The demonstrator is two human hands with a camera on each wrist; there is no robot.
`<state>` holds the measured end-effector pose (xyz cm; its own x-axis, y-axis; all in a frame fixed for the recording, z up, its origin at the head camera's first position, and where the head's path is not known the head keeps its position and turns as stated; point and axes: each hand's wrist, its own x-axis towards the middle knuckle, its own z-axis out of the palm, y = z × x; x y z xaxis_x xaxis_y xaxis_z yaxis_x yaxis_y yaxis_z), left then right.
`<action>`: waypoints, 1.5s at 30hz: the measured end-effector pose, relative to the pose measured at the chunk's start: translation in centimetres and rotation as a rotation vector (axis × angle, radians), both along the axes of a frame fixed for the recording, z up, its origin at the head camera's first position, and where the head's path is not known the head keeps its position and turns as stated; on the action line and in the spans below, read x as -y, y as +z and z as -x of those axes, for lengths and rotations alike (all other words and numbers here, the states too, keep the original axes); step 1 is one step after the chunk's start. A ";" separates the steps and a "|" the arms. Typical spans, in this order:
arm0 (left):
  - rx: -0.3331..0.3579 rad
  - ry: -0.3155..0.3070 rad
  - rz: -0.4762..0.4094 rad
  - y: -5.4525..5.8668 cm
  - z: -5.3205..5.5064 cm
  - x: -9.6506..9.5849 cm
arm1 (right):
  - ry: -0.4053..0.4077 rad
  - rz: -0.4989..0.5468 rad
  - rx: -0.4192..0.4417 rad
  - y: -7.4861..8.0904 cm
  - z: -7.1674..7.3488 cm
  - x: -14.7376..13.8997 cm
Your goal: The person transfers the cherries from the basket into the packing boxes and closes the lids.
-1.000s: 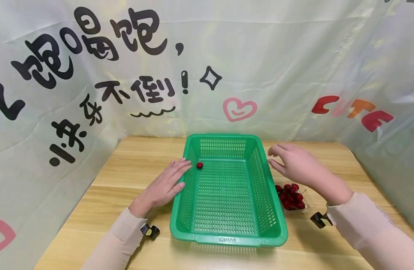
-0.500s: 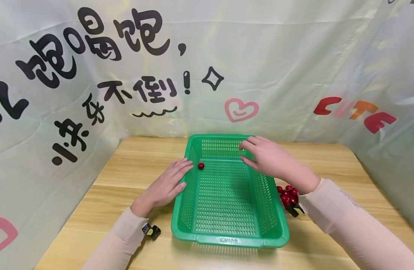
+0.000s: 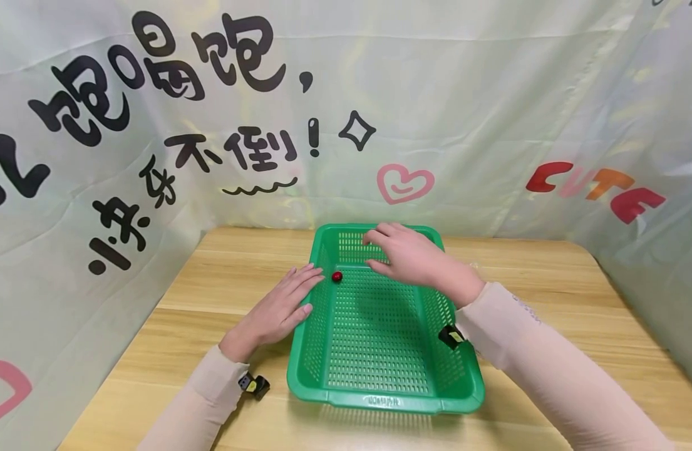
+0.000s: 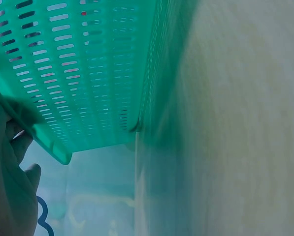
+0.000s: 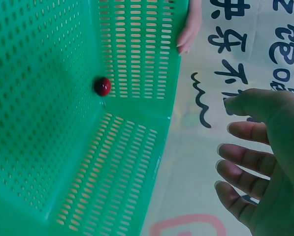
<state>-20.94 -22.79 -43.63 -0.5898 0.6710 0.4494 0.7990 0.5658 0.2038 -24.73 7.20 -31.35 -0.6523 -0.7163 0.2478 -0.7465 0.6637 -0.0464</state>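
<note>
A single red cherry [image 3: 337, 276] lies on the floor of a green plastic basket [image 3: 379, 399], near its left wall. My left hand [image 3: 280, 304] rests its straight fingers on the basket's left rim; the left wrist view shows that hand beside the perforated wall [image 4: 63, 73]. Over the far part of the basket hovers my right hand [image 3: 404, 254], thumb and fingers apart with nothing between them. From the right wrist camera, the right hand [image 5: 257, 157] shows relaxed, spread fingers, and the cherry [image 5: 103, 86] sits by the wall away from them.
The basket stands on a wooden table [image 3: 227, 269]. A printed cloth backdrop [image 3: 464, 125] rises behind the table and at both sides. The right forearm [image 3: 526, 338] covers the spot right of the basket.
My right hand has moved left from beside the basket to over it. Its forearm now hides the clear box of cherries seen earlier. The left hand and the cherry have kept their places.
</note>
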 end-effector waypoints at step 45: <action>0.001 0.001 -0.001 0.2 -0.2 -0.1 | -0.001 -0.292 0.246 -9.4 4.6 6.0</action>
<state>-20.76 -22.70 -43.42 -0.5908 0.6702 0.4492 0.7983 0.5664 0.2047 -29.29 1.19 -40.74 -0.6673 -0.7333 -0.1307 -0.7362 0.6759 -0.0334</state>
